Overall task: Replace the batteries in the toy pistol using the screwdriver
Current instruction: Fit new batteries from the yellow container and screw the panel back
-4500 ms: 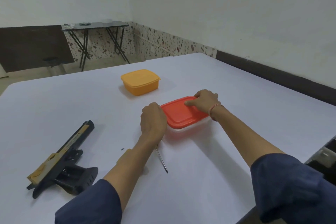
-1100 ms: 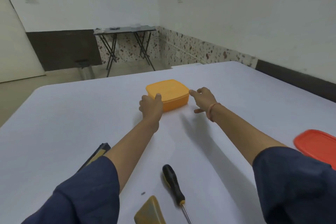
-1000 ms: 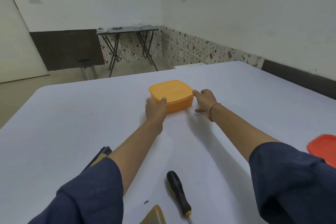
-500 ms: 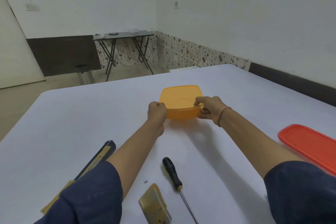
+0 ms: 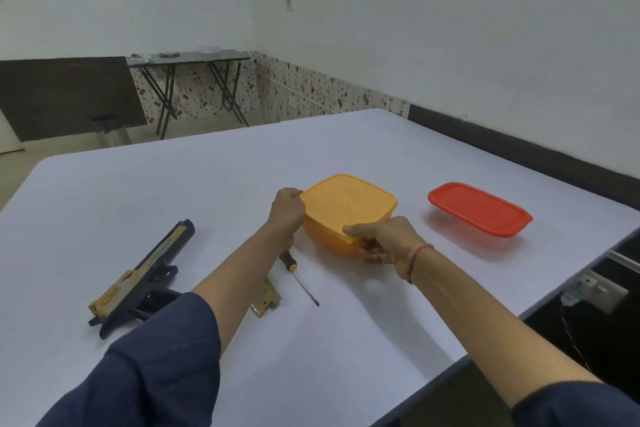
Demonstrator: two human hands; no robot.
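A yellow lidded box [image 5: 348, 210] sits mid-table between my hands. My left hand [image 5: 286, 210] grips its left edge, and my right hand [image 5: 384, 239] grips its near right corner, thumb on the lid. The black and tan toy pistol [image 5: 138, 282] lies at the left, partly behind my left sleeve. A screwdriver [image 5: 300, 279] with a black and yellow handle lies beside my left forearm, tip pointing toward me. A tan battery cover [image 5: 265, 298] lies next to it, half hidden by the arm.
A clear box with a red lid [image 5: 479, 210] stands to the right of the yellow box. The white table [image 5: 156, 191] ends close on the right, with a dark gap and a wall socket [image 5: 594, 289] below. A folding table [image 5: 188, 59] stands far back.
Both hands took hold of the yellow box at the far side and have drawn it nearer, beside the red-lidded box. The view has dropped, showing the pistol and screwdriver.
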